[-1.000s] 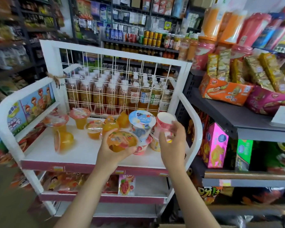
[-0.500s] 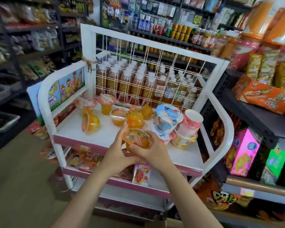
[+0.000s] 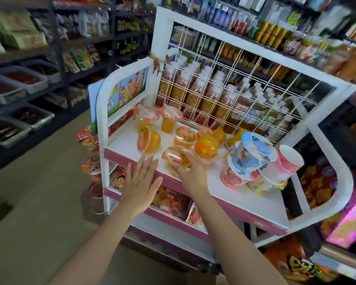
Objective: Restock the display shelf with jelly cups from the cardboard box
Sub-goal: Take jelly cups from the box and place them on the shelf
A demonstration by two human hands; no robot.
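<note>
Orange jelly cup [image 3: 176, 158] (clear domed plastic, glossy, blurred) sits near the front edge of the top shelf [image 3: 240, 197], left of centre, tipped. Right hand [image 3: 190, 171] wraps its fingers over it from the front. Left hand [image 3: 141, 181] hangs flat, fingers spread, empty, just off the front edge beside the cup. More orange cups [image 3: 185, 136] behind, toward the wire-grid back [image 3: 234, 83]. Stacked foil-lidded tubs [image 3: 253, 157] at right. White tubular frame, pink edge trim.
</note>
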